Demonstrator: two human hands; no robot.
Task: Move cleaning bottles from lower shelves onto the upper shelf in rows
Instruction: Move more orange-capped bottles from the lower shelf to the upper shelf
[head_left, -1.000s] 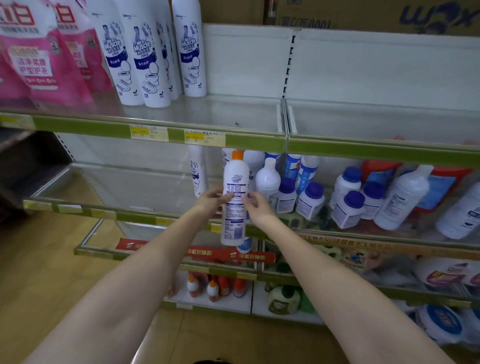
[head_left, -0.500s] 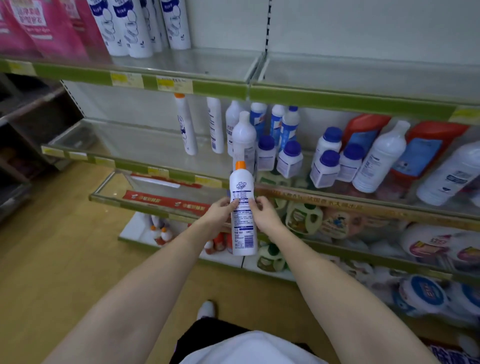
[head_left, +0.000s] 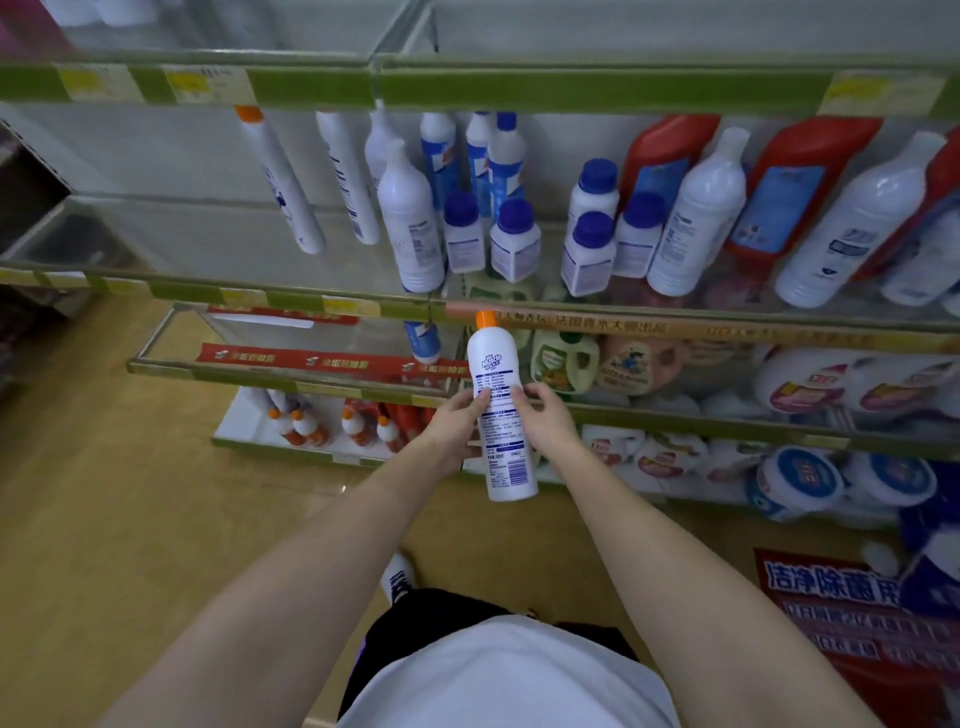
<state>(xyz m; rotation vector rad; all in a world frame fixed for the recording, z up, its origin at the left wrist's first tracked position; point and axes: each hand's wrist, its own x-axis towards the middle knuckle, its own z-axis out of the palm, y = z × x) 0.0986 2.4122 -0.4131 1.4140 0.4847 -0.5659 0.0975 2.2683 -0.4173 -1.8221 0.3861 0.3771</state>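
While the shelving unit (head_left: 670, 325) fills the upper part of the head view, the person stands close before it on a yellowish floor (head_left: 114, 519), white shirt and dark shorts showing at the bottom edge. The upper shelf (head_left: 291, 85) runs across the top with a green front rail and yellow price tags; only the bases of a few things on it show at the far top left. The shelf below it carries red jugs (head_left: 670, 156) at the right, tall white bottles (head_left: 696, 213) leaning among them, and squat white jars with blue caps (head_left: 514, 241) grouped near the middle. Further left on the same shelf stand slim white bottles, one with an orange cap (head_left: 278, 176). Lower shelves hold pale refill pouches (head_left: 810, 387) and round blue-lidded tubs (head_left: 795, 480); the bottom left shelf has small orange-and-white bottles (head_left: 301, 423).

Both bare forearms reach forward from the bottom corners and meet at the held bottle (head_left: 498, 410), a white cleaning bottle with an orange cap and a blue printed label. It is upright, lifted in front of the lower shelves, well below the upper shelf and touching no shelf. The left hand (head_left: 452, 431) grips its left side, thumb laid across the label, the other fingers hidden behind it. The right hand (head_left: 545, 421) holds the right side, thumb pressed on the label edge, remaining fingers curled round the back
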